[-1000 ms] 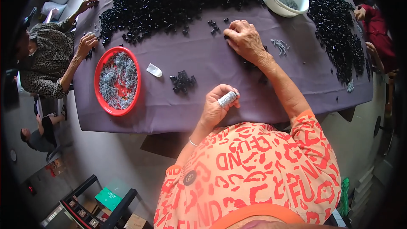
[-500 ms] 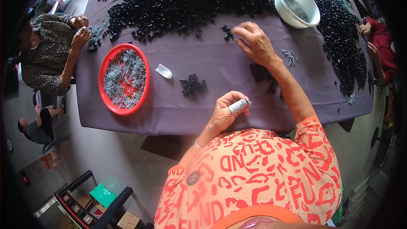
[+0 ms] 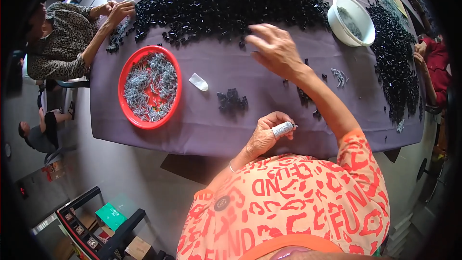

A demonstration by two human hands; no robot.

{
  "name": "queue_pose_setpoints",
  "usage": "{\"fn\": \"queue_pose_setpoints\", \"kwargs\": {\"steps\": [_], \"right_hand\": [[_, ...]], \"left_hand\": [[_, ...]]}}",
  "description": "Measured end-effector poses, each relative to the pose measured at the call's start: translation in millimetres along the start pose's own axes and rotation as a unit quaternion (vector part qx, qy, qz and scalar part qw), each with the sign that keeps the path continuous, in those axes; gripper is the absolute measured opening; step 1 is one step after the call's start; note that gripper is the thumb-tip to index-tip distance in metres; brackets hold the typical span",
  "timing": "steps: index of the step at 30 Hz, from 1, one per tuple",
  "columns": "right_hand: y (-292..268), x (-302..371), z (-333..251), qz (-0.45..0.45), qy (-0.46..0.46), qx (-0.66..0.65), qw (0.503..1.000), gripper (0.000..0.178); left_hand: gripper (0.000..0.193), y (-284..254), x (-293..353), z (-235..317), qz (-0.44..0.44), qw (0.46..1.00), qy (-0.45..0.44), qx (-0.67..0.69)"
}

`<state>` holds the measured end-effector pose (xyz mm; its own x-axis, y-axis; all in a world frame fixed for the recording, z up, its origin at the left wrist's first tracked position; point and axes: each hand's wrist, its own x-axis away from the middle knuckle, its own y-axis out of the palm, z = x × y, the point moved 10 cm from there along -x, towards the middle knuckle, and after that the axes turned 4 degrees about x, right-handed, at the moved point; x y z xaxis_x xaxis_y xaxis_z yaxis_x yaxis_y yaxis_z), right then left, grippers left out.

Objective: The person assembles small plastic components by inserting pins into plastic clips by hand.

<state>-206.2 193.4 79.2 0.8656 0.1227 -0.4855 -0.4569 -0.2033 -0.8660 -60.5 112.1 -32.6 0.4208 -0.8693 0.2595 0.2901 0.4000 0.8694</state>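
My left hand (image 3: 264, 137) is closed near the table's front edge, with a whitish speckled wrap (image 3: 282, 129) around one finger. A small grey pin (image 3: 295, 125) pokes out past that fingertip, pinched in the hand. My right hand (image 3: 278, 53) hovers palm down, fingers spread, by the near edge of a large heap of small glossy black pieces (image 3: 231, 5). Nothing shows in its fingers. Beneath my right forearm lies a smaller bunch of black pieces (image 3: 304, 97), partly covered. Another black cluster (image 3: 232, 100) sits left of centre.
A red basin (image 3: 176, 74) of grey pins stands at left, beside a white finger cot (image 3: 198, 82). At far right are a white tub (image 3: 338, 26), loose grey pins (image 3: 340, 78) and another black heap (image 3: 392, 58). Co-workers (image 3: 67, 43) sit at both sides of the table.
My right hand has moved a little farther out, toward the big black heap. My left hand keeps its pinch. The whole view has shifted slightly; the left co-worker's hands have moved.
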Motion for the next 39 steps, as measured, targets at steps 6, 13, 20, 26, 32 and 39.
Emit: {"fn": "queue_pose_setpoints", "kwargs": {"steps": [6, 13, 20, 26, 32, 39], "right_hand": [[69.9, -33.3, -31.6, -0.054, -0.095, 0.022, 0.994, 0.038], [34.2, 32.9, -2.1, -0.123, -0.067, 0.029, 0.99, 0.038], [-14.7, 100.1, -0.5, -0.186, -0.034, 0.018, 0.982, 0.041], [-39.5, 151.3, -7.3, -0.209, 0.018, 0.013, 0.978, 0.045], [-56.8, 138.1, 2.3, -0.172, 0.022, -0.02, 0.985, 0.028], [-14.9, 49.2, -18.0, -0.063, -0.029, -0.001, 0.998, 0.042]], "left_hand": [[0.009, 1.8, -0.4, -3.8, 0.008, 1.0, -0.013, 0.008], [0.008, 1.4, -2.7, -0.9, 0.006, 1.0, -0.002, 0.008], [0.012, 2.2, -5.7, 0.8, -0.011, 1.0, 0.006, 0.017], [0.014, 9.7, -5.5, 3.8, -0.021, 0.999, 0.022, 0.028], [0.014, 5.5, -4.9, 3.2, -0.012, 0.999, 0.026, 0.015], [0.015, 5.2, -3.8, 1.7, -0.019, 0.999, 0.024, 0.02]]}}
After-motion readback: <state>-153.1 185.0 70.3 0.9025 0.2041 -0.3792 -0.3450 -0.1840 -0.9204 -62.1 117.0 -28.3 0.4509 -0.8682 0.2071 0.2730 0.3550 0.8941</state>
